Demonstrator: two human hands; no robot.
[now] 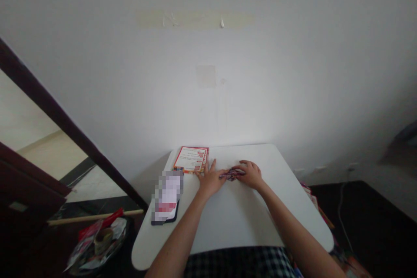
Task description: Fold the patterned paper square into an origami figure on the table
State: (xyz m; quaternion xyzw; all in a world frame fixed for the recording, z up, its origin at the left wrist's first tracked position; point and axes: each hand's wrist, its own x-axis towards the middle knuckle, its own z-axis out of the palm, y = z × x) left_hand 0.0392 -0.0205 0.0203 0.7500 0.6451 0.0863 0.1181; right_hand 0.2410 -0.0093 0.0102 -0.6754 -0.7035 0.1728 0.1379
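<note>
My left hand [211, 180] is over the white table, its thumb side against a small, narrow, purple-and-white patterned thing [232, 174] that looks folded or bunched. Some of its fingers stretch out towards the cards. From the other side, my right hand [250, 174] curls its fingers and thumb round the right end of the same thing. The thing is held between the two hands, just above or on the table; its kind is too small to make out. Beside my left fingertips lies a stack of red-bordered printed cards [190, 159].
A phone [167, 197] with a blurred screen lies on the left of the white table [234, 226]. The table's far edge meets a wall [247, 104]. On the floor at left stands a bin [97, 247] with wrappers and a cardboard roll. A checked cloth [237, 263] covers my lap.
</note>
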